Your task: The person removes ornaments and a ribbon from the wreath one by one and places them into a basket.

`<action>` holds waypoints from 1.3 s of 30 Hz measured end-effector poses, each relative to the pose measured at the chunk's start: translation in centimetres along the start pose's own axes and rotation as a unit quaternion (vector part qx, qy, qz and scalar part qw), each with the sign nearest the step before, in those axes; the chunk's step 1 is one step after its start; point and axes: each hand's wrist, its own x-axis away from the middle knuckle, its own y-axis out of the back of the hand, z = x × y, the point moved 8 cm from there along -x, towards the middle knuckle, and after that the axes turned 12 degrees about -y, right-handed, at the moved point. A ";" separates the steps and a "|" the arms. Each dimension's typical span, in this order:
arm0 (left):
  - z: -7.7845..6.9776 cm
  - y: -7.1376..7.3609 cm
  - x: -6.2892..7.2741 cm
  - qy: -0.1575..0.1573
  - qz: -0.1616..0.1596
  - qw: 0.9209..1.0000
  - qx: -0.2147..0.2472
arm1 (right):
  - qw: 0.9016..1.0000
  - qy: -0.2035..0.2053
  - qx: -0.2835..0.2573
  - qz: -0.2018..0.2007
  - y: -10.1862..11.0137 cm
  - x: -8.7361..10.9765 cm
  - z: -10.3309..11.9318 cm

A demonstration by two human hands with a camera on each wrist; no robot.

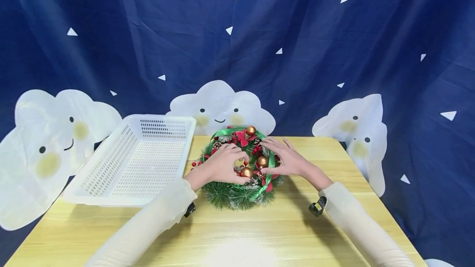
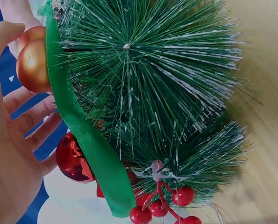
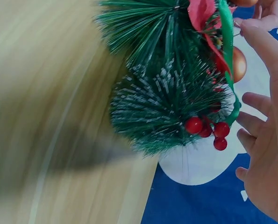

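A green Christmas wreath (image 1: 237, 199) lies on the table, dressed with gold balls (image 1: 246, 172), red berries (image 3: 193, 125), red flowers and a green ribbon (image 2: 78, 116). My left hand (image 1: 224, 164) arches over its left side, fingers bent loosely and thumb beside the front gold balls. In the left wrist view, that thumb tip is right at a gold ball, and the fingers extend behind the ribbon near a red ball (image 2: 73, 158). Across the wreath, my right hand (image 1: 285, 158) reaches over the right side, fingers spread and thumb close to the ribbon.
A white perforated plastic basket (image 1: 191, 135) stands left of the wreath on the wooden table (image 1: 297, 226). Behind the table hangs a dark blue curtain (image 1: 259, 11) with white clouds and triangles. Dark wrist devices (image 1: 317, 206) sit at both sleeve cuffs.
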 end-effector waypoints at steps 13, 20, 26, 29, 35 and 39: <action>-0.3 -0.3 -0.2 -0.020 -0.008 1.000 -0.016 | 1.000 0.000 0.026 0.010 -0.5 0.5 -1.1; -0.8 0.3 -0.3 -0.031 -0.026 0.999 -0.017 | 0.999 0.002 0.044 0.013 -0.6 0.7 -1.1; -1.0 1.3 -0.4 -0.043 -0.057 0.997 -0.013 | 0.999 0.005 0.050 0.011 -0.6 0.7 -1.1; -0.8 1.8 -0.5 -0.040 -0.064 0.997 -0.016 | 0.998 0.005 0.055 0.013 -0.6 0.6 -1.1; -0.4 2.7 -0.5 -0.031 -0.077 0.996 -0.022 | 0.998 0.005 0.058 0.018 -0.5 0.6 -0.8; -0.1 3.7 -0.5 -0.024 -0.091 0.995 -0.031 | 0.998 0.006 0.059 0.019 -0.4 0.7 -0.7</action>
